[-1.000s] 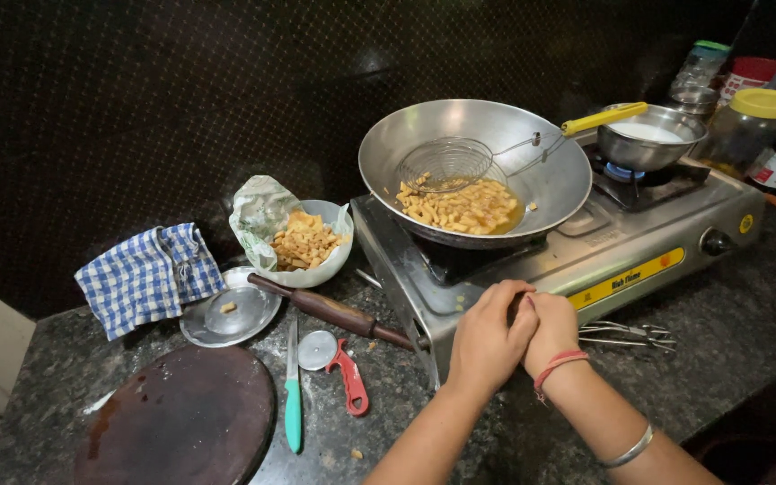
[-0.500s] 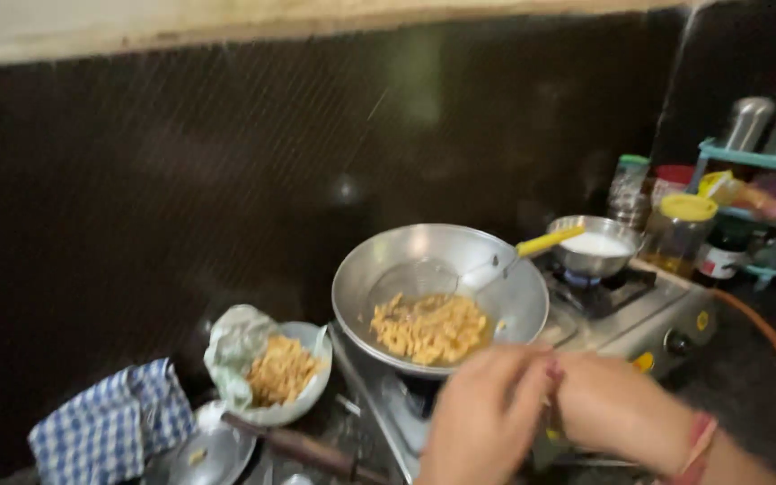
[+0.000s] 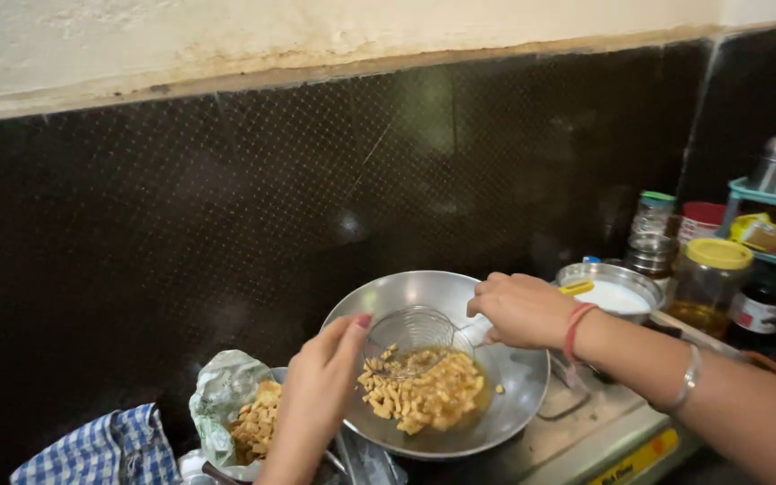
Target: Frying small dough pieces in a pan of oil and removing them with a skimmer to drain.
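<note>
A steel wok (image 3: 435, 296) sits on the stove and holds golden fried pieces (image 3: 424, 395) in oil. A round wire skimmer (image 3: 413, 330) rests inside it above the pieces. My right hand (image 3: 521, 310) is closed around the skimmer's handle over the wok's right side. My left hand (image 3: 321, 386) reaches toward the wok's left rim with fingers apart, holding nothing. A bowl of fried pieces (image 3: 253, 424), lined with crumpled paper, stands left of the wok.
A small pan of white liquid (image 3: 617, 295) with a yellow handle sits on the right burner. Jars, a yellow-lidded jar (image 3: 709, 286) and a teal rack (image 3: 770, 199) stand at the right. A blue checked cloth (image 3: 101, 449) lies at the lower left.
The camera tilted up toward the wall. Both hands rose from the stove's front edge to the wok; my right hand took the skimmer handle and my left moved to the wok's left rim.
</note>
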